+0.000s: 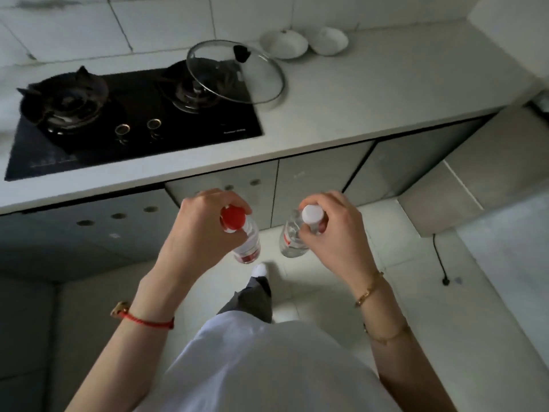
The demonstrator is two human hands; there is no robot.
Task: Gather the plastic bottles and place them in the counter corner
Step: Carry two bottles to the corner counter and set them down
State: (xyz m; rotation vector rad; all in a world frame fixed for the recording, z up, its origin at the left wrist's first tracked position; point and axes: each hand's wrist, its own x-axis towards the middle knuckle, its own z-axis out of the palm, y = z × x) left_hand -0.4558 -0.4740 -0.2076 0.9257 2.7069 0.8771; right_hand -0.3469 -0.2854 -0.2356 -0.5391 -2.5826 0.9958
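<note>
Bottles of clear plastic hang from both hands in the head view, each partly hidden by the fingers wrapped round its neck; their labels are too blurred to read. The left hand (205, 224) grips the red-capped bottle (245, 245) just under its cap; the right hand (332, 230) grips the white-capped bottle (292, 237) the same way; both bottles are held over the tiled floor (445, 322), in front of the pale counter (356, 93), near each other but apart. On the counter sit a black gas hob (133, 120), a glass lid (237, 71) tilted over its right burner, and two white bowls (283, 44) by the tiled wall.
</note>
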